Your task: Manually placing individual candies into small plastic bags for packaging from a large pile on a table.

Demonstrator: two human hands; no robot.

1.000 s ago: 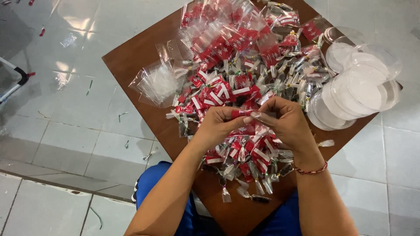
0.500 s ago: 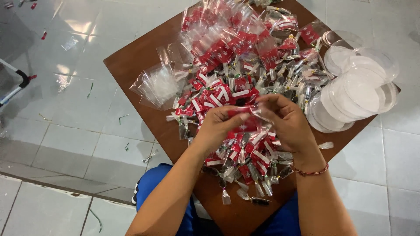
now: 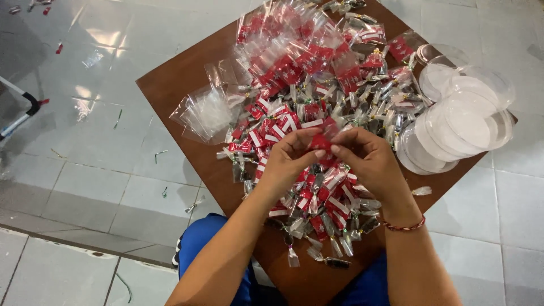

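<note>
Together, my left hand (image 3: pixel 289 161) and right hand (image 3: pixel 368 161) pinched one small red packet (image 3: pixel 321 141) between their fingertips, above the middle of the brown table (image 3: pixel 175 79). Under them lay the heap of wrapped packets (image 3: pixel 317 107); empty clear bags (image 3: pixel 207 113) sat at nine o'clock and clear round lids (image 3: pixel 462 116) at three o'clock.

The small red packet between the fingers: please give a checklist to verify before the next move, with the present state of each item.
1. Small red packet pinched by both hands: ok.
2. Left hand and right hand meet above the pile of wrapped pieces: ok.
3. Packet sealed: cannot tell.
4. Empty clear bags on the brown table: ok.
5. Clear round lids stacked at the table's right edge: ok.
</note>
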